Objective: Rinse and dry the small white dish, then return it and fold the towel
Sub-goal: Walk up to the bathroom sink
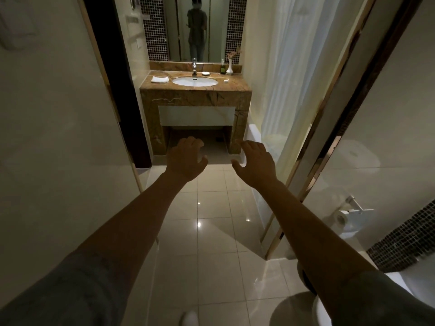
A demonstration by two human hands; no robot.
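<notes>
Nothing of the task looks begun — by the way things lie, all 4 parts are still ahead: rinse, dry, return, fold. The small white dish (205, 73) sits on the marble counter (235, 85) at the far end of the bathroom, just right of the tap (194, 68) and behind the oval basin (195, 81), with no hand anywhere near it. The towel (160, 79) lies on the counter's left end, already folded flat, well apart from the dish across the basin. No water can be seen running, though the tap is too small to be sure. Both arms reach forward over the tiled floor (211, 208), well short of the vanity: the left hand (187, 158) hangs with fingers loosely curled and nothing in it, and the right hand (256, 162) is spread, palm down, also empty. My reading is that the person has yet to walk to the counter — the first real step, picking up the dish and taking it under the tap, is not yet done.
</notes>
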